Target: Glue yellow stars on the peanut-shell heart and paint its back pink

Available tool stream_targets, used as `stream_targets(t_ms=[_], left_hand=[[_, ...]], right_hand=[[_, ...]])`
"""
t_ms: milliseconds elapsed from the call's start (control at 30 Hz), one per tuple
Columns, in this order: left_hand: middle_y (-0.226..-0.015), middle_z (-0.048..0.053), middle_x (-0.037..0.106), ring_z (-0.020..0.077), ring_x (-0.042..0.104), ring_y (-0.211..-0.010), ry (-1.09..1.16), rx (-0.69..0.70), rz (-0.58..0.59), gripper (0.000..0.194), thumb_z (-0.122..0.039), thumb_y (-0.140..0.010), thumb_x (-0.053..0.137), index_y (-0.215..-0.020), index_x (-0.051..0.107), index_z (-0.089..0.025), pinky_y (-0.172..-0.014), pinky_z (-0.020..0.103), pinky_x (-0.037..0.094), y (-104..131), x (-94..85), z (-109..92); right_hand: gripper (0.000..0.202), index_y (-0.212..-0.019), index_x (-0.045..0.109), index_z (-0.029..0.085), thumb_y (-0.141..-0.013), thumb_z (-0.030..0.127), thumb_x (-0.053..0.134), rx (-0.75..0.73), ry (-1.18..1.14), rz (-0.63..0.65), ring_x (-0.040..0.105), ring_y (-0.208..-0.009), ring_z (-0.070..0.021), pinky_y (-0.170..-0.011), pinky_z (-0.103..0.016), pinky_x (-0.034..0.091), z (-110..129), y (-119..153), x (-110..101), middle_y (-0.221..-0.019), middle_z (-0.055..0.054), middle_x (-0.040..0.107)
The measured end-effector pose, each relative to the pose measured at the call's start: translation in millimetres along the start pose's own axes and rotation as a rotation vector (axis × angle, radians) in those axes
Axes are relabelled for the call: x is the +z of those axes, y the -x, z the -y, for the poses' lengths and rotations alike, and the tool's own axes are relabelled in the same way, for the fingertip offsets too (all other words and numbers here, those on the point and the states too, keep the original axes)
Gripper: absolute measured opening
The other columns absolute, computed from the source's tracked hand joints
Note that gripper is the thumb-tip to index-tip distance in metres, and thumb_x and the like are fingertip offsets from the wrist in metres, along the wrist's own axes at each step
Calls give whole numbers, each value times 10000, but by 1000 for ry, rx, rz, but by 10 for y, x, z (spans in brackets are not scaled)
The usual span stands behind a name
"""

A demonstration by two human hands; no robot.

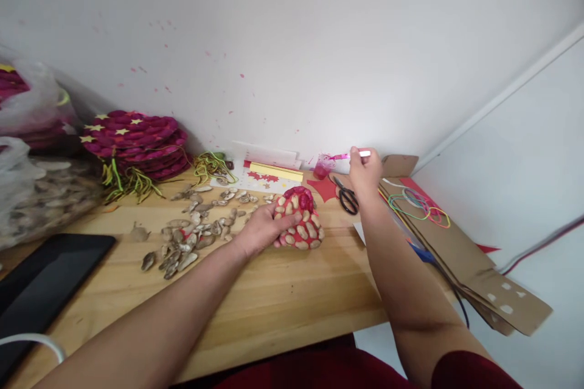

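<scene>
My left hand (265, 228) grips the left side of a red piece (302, 232) covered with peanut shells, the thumb lying over its front. Shells along the top of the piece are coloured magenta; the lower ones are plain tan. My right hand (366, 171) is closed around a white-handled brush (364, 154) with a pink tip, held level above and to the right of a small clear cup (323, 166) of pink liquid. Black scissors (347, 197) and a red cut-out (323, 188) lie between the hands, near the wall.
Loose peanut shells (182, 243) cover the table's left middle. Behind them are stacked magenta pieces with stars (137, 140). A plastic bag of shells (55, 194) and a black tablet (50, 285) are at left. Cardboard (456, 261) and coloured cords (422, 203) lie right.
</scene>
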State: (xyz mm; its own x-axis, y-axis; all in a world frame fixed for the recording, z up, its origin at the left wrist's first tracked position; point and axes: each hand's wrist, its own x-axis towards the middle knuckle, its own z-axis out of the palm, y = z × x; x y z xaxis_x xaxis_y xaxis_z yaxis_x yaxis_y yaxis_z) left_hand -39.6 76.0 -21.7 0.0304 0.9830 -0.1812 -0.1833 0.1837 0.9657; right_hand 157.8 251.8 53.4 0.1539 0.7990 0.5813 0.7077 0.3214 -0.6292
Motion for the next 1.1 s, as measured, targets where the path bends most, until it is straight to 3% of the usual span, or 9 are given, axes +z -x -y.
stream_targets(t_ms=[67, 133, 267, 433, 600, 800, 1100], left_hand=[[-546, -19, 652, 111, 562, -424, -2, 13, -26, 460, -567, -715, 893, -817, 661, -183, -392, 197, 412, 7, 8, 8], [-550, -21, 653, 107, 552, -418, -12, 48, -55, 438, -570, -757, 861, -836, 668, -186, -392, 195, 405, 19, 22, 12], [-592, -23, 673, 103, 540, -421, -62, 144, -92, 402, -553, -802, 829, -886, 674, -192, -405, 202, 439, 42, 52, 29], [-592, -43, 642, 102, 520, -407, -121, 209, -102, 408, -563, -821, 805, -920, 644, -201, -397, 208, 446, 53, 57, 59], [-628, -33, 653, 101, 505, -408, -155, 239, -150, 379, -543, -830, 790, -915, 656, -199, -397, 214, 419, 87, 61, 21], [-596, -54, 622, 109, 492, -431, -238, 271, -163, 301, -488, -874, 750, -928, 675, -202, -454, 222, 421, 93, 49, 46], [-611, -42, 658, 166, 612, -564, -319, 313, -163, 272, -463, -919, 712, -1014, 699, -208, -570, 256, 496, 94, 31, 85]], right_hand=[[398, -857, 572, 227, -928, 618, 583, 59, -341, -20, 582, -655, -174, -662, -312, 470, 90, 129, -89, -690, 14, 620], [470, -831, 557, 239, -831, 684, 705, 121, -619, 65, 503, -547, -135, -566, -280, 424, 206, 308, -168, -601, 68, 538], [451, -820, 567, 235, -777, 599, 830, 107, -837, 207, 505, -533, -105, -543, -251, 434, 417, 703, -269, -593, 82, 534], [349, -857, 574, 238, -899, 535, 753, -25, -782, 255, 520, -553, -109, -543, -252, 447, 513, 1027, -308, -631, 65, 588], [243, -906, 563, 248, -1005, 451, 651, -176, -685, 295, 536, -591, -130, -560, -275, 437, 492, 1146, -348, -686, 46, 588], [123, -964, 596, 250, -1030, 350, 625, -307, -616, 354, 579, -652, -159, -605, -318, 463, 437, 1176, -383, -772, 7, 622], [99, -966, 586, 234, -1032, 298, 622, -338, -579, 371, 583, -623, -135, -586, -286, 453, 460, 1194, -375, -756, 17, 645]])
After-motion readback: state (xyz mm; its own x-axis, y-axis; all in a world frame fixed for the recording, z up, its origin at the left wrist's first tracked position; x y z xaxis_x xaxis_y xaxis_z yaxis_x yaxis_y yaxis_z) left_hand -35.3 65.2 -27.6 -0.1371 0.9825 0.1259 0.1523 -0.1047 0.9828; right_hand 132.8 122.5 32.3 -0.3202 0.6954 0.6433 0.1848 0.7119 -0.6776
